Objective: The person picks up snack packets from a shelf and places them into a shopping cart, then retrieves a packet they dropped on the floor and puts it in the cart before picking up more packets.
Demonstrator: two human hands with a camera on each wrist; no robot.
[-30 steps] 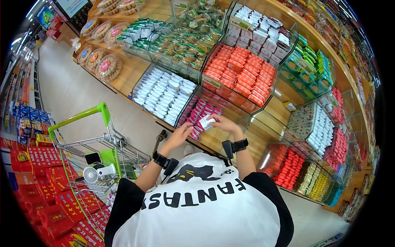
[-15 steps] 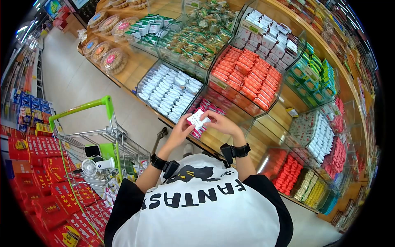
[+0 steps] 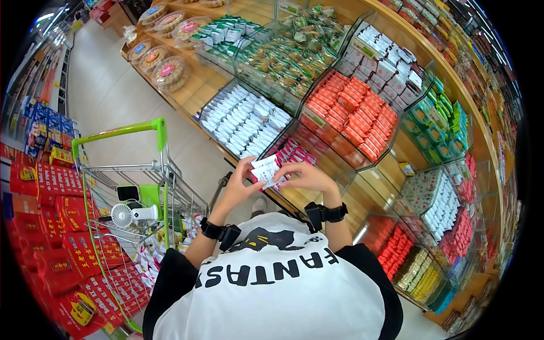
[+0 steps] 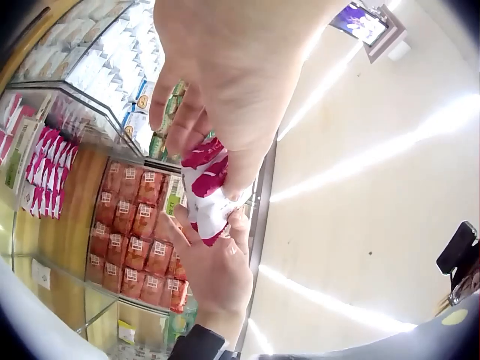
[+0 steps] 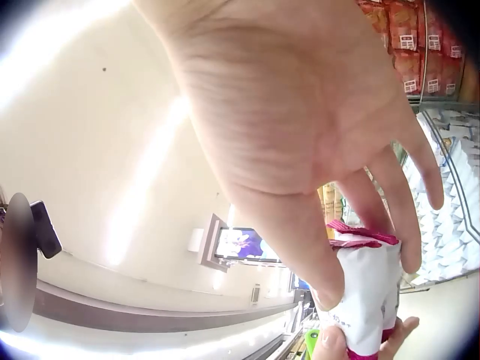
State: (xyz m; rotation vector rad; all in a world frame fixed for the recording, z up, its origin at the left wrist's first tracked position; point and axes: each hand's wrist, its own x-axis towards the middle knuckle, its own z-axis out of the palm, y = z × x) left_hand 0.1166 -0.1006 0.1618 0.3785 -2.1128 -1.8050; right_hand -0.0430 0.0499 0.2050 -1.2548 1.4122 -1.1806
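Observation:
A small white snack packet (image 3: 265,170) with magenta ends is held between both hands in front of the chest. My left hand (image 3: 239,186) pinches one side of it between thumb and fingers. On the other side, my right hand (image 3: 310,177) grips it the same way. The left wrist view shows the packet's magenta pattern (image 4: 208,174) under the left thumb. In the right wrist view its crimped magenta edge (image 5: 364,236) faces up between the right thumb and fingers. Just beyond the hands, a clear bin holds similar magenta packets (image 3: 297,152).
Clear bins of white packets (image 3: 243,122) and orange-red packets (image 3: 351,113) stand on the wooden display. At the left is a shopping cart with a green handle (image 3: 119,135), carrying a small white fan (image 3: 122,215) and several packets. Red boxes (image 3: 85,249) are stacked beyond it.
Both hands have brought the packet up from over the magenta bin, closer to the body. The left hand, earlier beside the packet, now grips it too. The head view has shifted slightly.

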